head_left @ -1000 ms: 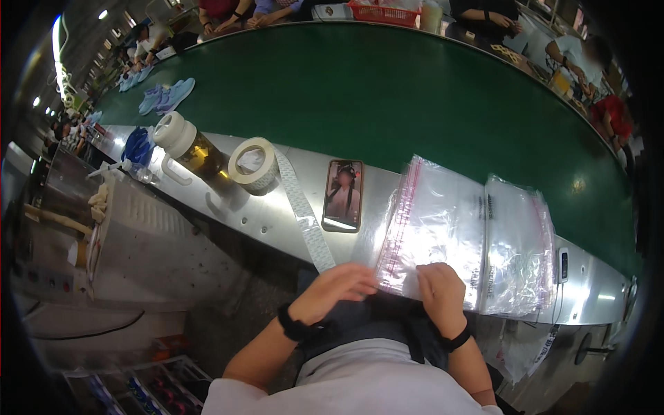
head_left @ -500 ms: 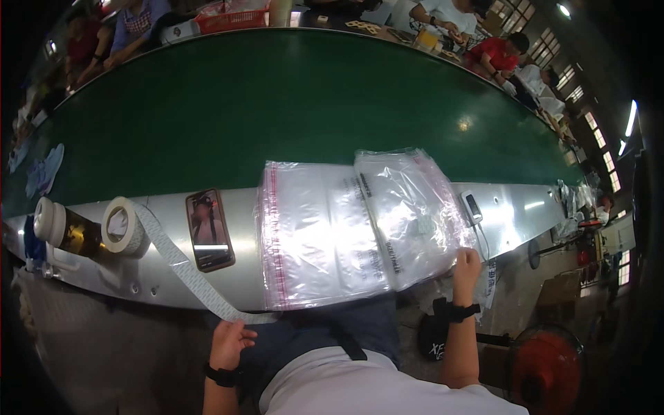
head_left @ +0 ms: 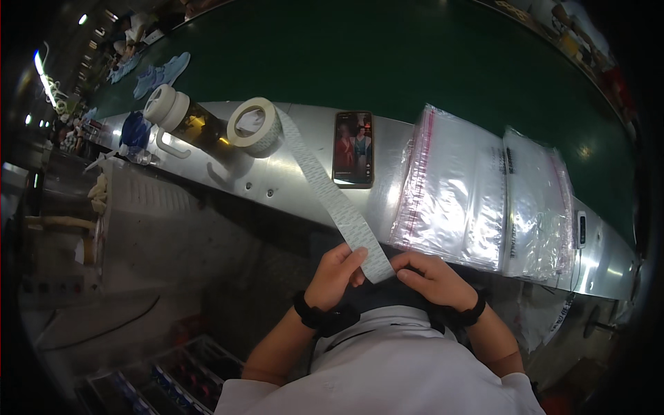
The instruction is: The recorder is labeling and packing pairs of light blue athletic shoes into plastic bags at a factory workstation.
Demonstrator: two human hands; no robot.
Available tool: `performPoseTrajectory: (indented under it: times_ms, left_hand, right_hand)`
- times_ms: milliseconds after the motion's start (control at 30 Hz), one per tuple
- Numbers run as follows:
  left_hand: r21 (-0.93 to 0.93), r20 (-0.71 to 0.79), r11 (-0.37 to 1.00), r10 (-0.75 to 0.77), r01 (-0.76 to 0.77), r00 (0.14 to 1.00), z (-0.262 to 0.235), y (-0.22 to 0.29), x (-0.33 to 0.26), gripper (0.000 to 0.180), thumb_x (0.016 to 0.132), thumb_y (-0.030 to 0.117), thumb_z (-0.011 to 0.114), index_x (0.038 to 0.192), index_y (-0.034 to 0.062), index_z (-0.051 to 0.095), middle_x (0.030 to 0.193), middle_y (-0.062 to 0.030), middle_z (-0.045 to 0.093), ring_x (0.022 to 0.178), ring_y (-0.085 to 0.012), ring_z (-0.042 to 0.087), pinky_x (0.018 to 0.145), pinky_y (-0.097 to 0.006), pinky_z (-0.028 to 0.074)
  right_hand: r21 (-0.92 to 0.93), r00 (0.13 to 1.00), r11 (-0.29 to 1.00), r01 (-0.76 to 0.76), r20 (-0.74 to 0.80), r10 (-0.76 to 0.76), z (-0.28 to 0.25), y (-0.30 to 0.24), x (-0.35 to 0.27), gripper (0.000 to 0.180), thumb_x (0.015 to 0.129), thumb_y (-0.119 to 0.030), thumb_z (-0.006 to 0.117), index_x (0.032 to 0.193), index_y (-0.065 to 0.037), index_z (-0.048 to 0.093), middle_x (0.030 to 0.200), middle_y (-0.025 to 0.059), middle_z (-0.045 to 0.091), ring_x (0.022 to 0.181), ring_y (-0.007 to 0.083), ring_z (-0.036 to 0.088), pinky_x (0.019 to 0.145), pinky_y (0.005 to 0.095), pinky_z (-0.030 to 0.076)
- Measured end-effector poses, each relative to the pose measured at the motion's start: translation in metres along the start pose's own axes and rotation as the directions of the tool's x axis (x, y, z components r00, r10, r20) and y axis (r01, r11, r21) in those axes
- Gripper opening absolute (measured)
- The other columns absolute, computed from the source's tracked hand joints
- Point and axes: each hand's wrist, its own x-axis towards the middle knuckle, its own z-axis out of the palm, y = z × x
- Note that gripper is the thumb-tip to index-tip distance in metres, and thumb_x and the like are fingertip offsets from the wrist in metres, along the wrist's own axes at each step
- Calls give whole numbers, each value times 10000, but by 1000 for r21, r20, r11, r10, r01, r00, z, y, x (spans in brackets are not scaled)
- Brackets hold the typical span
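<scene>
**A:** Ok so what are the hands actually doing?

**B:** Left hand [head_left: 335, 275] has the pale strip [head_left: 325, 194] pinched, thumb on top, fingers curled under. Right hand [head_left: 436, 280] has thumb and index nearly together right at its loose end, but I honestly can't tell if they've got hold of it.

**A:** And the strip itself?

**B:** Flat, whitish, covered in rows of tiny print. It comes off a chunky cream roll [head_left: 268, 142], slants over the metal ledge [head_left: 290, 188] left of the phone [head_left: 353, 150], and hangs past the near edge in front of the person's white shirt.

**A:** What's the surface like?

**B:** Shiny bare metal with two bolts, bordering a long dark green top [head_left: 346, 62]. Dim workshop around it: grey machine housing [head_left: 145, 228] on the left, tube light [head_left: 43, 79] upper left, other people blurry at the far edges.

**A:** Count it up for me?

**B:** One roll, one strip, one lit phone, one bottle [head_left: 194, 128] of amber liquid, one small white gadget [head_left: 581, 229], two piles of clear bags [head_left: 453, 190] side by side. Couldn't count the bags. Some light blue shoes [head_left: 160, 75] further off.
</scene>
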Motion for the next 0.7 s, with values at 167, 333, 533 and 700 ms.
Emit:
performPoseTrajectory:
  times_ms: [167,333,533,700]
  left_hand:
    - [-210,-74,976,48,-63,996,-17,2,1,217,938,234,488,947,26,549,751,-43,582,562,-94,521,521,-218,426]
    - [-148,-63,988,-45,36,997,-22,-3,-2,236,935,206,482,1046,1,521,821,-68,595,597,-111,550,540,-225,453]
    - [602,-347,726,614,-334,709,-25,-9,-23,458,787,17,638,1191,-1,424,1051,-118,523,670,-121,567,576,-236,483]
    - [570,-36,758,410,-318,911,0,-2,-45,224,820,94,642,999,-1,548,978,-101,549,729,-148,609,608,-242,496]
  right_hand:
    - [130,963,962,-238,162,216,15,4,9,162,904,-147,539,964,-3,583,772,11,559,712,68,490,661,225,417]
    - [320,989,936,-145,58,133,26,6,9,138,906,-127,537,946,-4,584,733,-35,519,677,34,439,617,203,391]
    - [60,998,997,-56,7,56,25,2,11,77,860,-49,553,894,-8,609,778,10,563,692,82,514,624,225,419]
    - [59,982,982,182,47,-185,39,-1,29,78,823,-77,612,882,-33,638,799,58,585,728,165,569,655,263,451]
